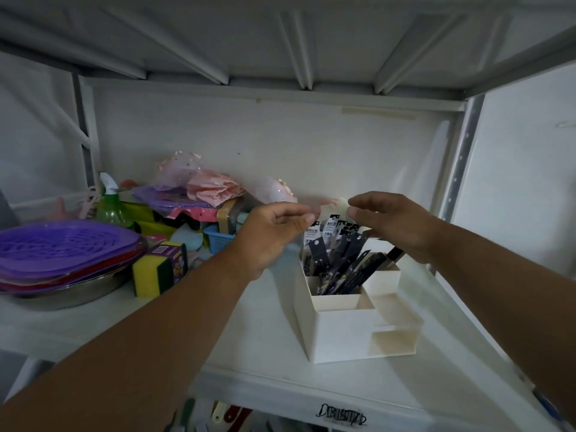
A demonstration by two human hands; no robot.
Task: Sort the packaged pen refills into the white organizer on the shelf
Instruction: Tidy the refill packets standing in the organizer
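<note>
A white organizer point(343, 325) with several compartments stands on the shelf at centre right. Several dark packaged pen refills point(344, 263) stand leaning in its rear left compartment, their black-and-white header cards sticking up. My left hand point(274, 232) hovers just left of the packs' tops, fingers loosely curled and holding nothing. My right hand point(396, 226) hangs over the organizer's back right, fingers loosely curved just above the pack tops, with nothing plainly gripped. Its palm hides the organizer's rear right corner.
Left on the shelf lie stacked purple plastic lids on a steel bowl point(62, 254), a yellow-green sponge pack point(160, 269), a green spray bottle point(110, 204), a small blue basket point(219, 240) and pink and purple wrapped goods point(199, 188). A shelf post point(458, 169) stands at the right.
</note>
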